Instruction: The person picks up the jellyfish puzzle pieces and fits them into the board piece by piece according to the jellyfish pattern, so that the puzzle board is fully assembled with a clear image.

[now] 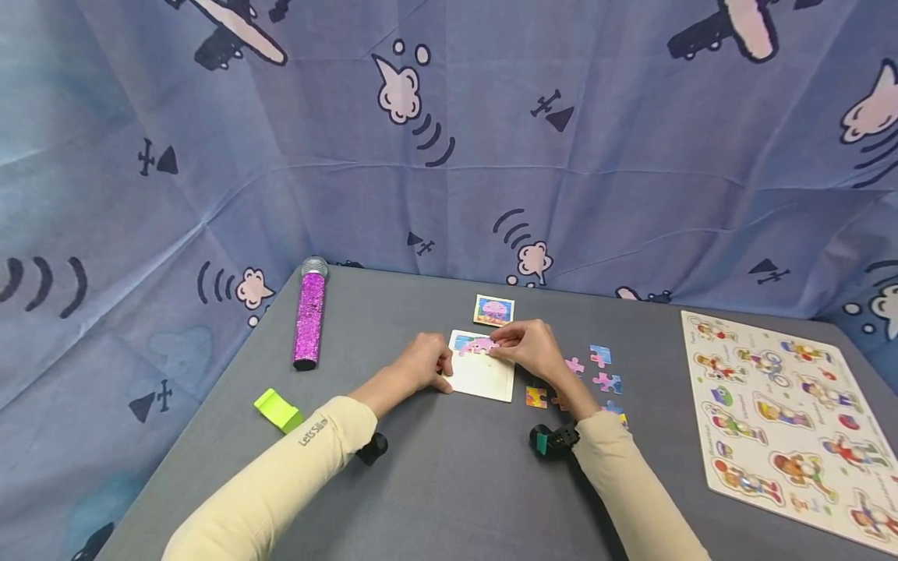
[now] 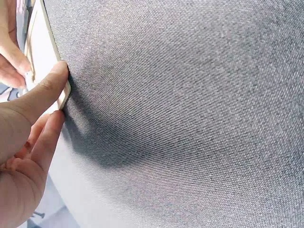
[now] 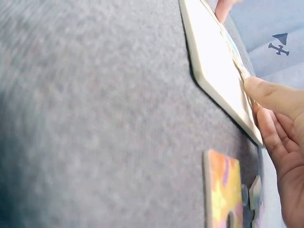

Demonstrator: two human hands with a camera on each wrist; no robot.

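tray (image 1: 484, 382) at centre, pieces (image 1: 462, 343) in it along twelve o'clock. left hand (image 1: 423, 362) grips its nine o'clock edge; right hand (image 1: 528, 351) pinches a pink piece (image 1: 484, 345) near one. card (image 1: 494, 310) just beyond twelve; loose pieces (image 1: 600, 356) near, three to four. wide surface (image 1: 435, 499) separates tray from mic (image 1: 309, 315), nine, and board (image 1: 747, 448), three.

Puzzle tray (image 1: 484, 382) is plain cream, and the jigsaw pieces on it (image 1: 471, 344) are pink and blue. One loose jigsaw piece (image 1: 536, 397) goes full orange-yellow with purple streaks. Toy microphone (image 1: 309, 315) is glittery magenta, silver head, black base. Block (image 1: 277, 411) is straight-up lime. Surface (image 1: 449, 491) is grey, fine weave, and the backdrop cloth (image 1: 491, 125) is dusty blue with planes and pale pink clouds.
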